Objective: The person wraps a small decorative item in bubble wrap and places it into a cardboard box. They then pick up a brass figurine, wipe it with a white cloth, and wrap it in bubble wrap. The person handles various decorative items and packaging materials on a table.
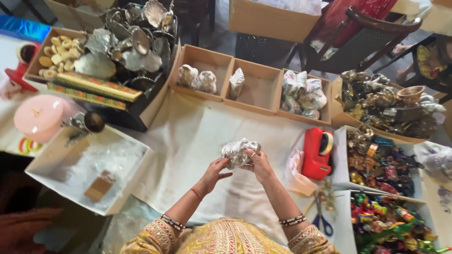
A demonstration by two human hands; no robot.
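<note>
Over at nine o'clock sits a white box [44, 162] of clear wrap. At centre, the left hand [215, 170] cups the underside of a small plastic-wrapped bundle [238, 151], fingers curled on it; the right hand [258, 162] grips its right side, above the cloth-covered bench [188, 136]. At three o'clock, just beside them, stands a red tape dispenser [316, 153], with trays of bright trinkets [381, 164] beyond.

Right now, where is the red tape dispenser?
In the head view, the red tape dispenser stands on the white cloth to the right of the right hand, beside the box of colourful wrapped sweets.
</note>
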